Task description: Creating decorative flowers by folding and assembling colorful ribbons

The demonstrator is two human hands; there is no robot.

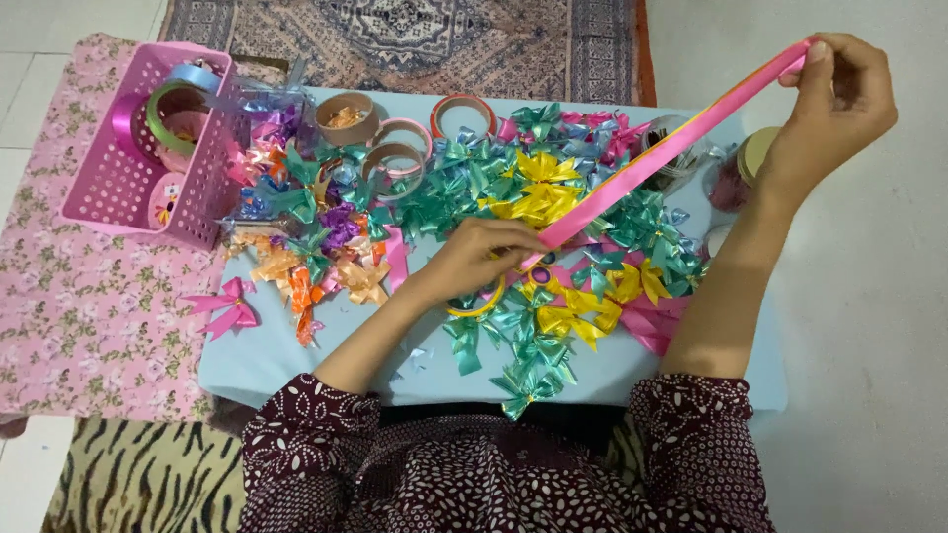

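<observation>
No labels, signs or screens show. The nearest things to packaging are a pink plastic basket (118, 183) with a mesh wall, standing at the counter's (267, 355) far left edge on a flowered cloth (89, 316), and a clear round jar (681, 158) at the far right of the counter, half hidden among ribbon bows. A round container with a pale lid (755, 150) sits just beside that jar.

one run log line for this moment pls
left hand: pins pink ribbon on table | right hand: holds ribbon end raised | bows around
</observation>
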